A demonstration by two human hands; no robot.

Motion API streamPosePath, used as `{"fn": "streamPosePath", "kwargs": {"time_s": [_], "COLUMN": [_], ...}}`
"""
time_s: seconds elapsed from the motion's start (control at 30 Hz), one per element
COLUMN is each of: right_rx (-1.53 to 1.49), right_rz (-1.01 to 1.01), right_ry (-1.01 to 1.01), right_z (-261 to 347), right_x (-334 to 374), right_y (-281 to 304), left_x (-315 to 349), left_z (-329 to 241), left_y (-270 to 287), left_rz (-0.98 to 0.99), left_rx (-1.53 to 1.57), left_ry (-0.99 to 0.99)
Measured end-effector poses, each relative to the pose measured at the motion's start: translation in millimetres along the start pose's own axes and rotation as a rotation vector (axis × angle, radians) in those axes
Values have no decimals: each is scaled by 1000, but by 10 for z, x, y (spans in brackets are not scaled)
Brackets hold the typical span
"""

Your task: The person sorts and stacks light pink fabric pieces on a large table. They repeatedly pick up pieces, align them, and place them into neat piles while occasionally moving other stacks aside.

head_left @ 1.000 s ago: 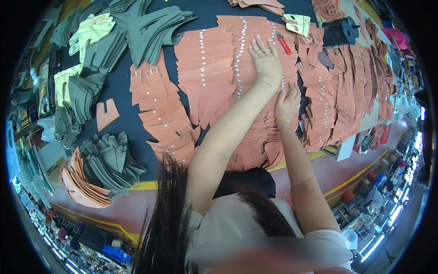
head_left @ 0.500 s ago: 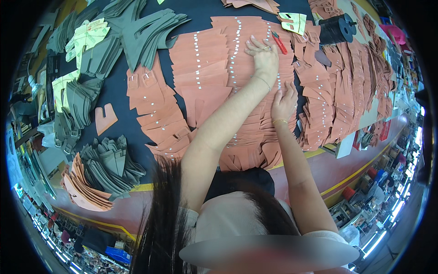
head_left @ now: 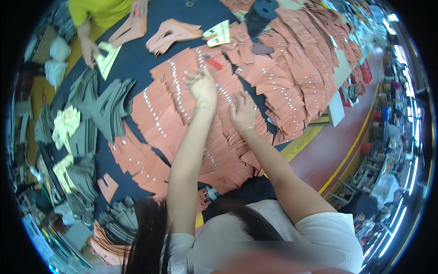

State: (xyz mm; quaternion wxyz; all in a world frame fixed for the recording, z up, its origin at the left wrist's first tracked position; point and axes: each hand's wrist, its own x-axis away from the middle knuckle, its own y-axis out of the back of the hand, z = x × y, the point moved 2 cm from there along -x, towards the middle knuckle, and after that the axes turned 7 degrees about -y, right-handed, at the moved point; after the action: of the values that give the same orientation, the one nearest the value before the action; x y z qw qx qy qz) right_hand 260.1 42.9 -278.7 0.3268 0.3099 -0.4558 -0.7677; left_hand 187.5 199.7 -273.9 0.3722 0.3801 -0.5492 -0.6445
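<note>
- At the far left, grey-green, leather-like flat pieces (head_left: 84, 141) lie in fanned stacks, with pale yellow-green printed sheets (head_left: 66, 122) among them.
- At the upper left, a co-worker in a yellow top (head_left: 101, 11) has one hand (head_left: 88, 52) at a pale yellow-green cut-out card (head_left: 108, 59) and the other at salmon-pink pieces (head_left: 130, 31) on the dark table cover (head_left: 139, 59).
- Lower down lies a single notched salmon-pink piece (head_left: 108, 187); just right of it, a narrow overlapping row of salmon-pink pieces (head_left: 138, 160).
- In the middle is the broad bed of overlapping salmon-pink, leather-like pieces (head_left: 221, 121), crossed by lines of small white marks.
- The left hand (head_left: 200, 86) is over this bed, fingers apart and slightly curled; blur hides whether they pinch anything, so I cannot tell.
- Just beyond it lies a red-handled small tool (head_left: 213, 62).
- The right hand (head_left: 243, 112) rests palm down at the bed's right side, fingers extended, gripping nothing visible.
- Further right are a black cylindrical spool (head_left: 259, 19) and more salmon-pink rows (head_left: 296, 68).
</note>
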Motion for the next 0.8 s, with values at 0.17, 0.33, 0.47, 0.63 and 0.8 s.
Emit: {"fn": "streamPosePath", "kwargs": {"time_s": [0.17,0.33,0.47,0.63,0.8], "right_rx": [-25,-24,-28,-20,-159], "right_rz": [2,-7,-20,62,95], "right_ry": [-16,-22,-7,-43,-56], "right_z": [42,15,11,8,-41], "right_x": [6,1,19,5,-16], "right_y": [74,60,49,69,132], "left_x": [36,32,46,65,91], "left_z": [30,26,62,95,83], "left_y": [7,-39,-91,-32,99], "left_rz": [-50,-124,-129,-104,-50], "left_rx": [-62,-77,-102,-121,-105], "left_ry": [-36,-36,-36,-46,-41]}}
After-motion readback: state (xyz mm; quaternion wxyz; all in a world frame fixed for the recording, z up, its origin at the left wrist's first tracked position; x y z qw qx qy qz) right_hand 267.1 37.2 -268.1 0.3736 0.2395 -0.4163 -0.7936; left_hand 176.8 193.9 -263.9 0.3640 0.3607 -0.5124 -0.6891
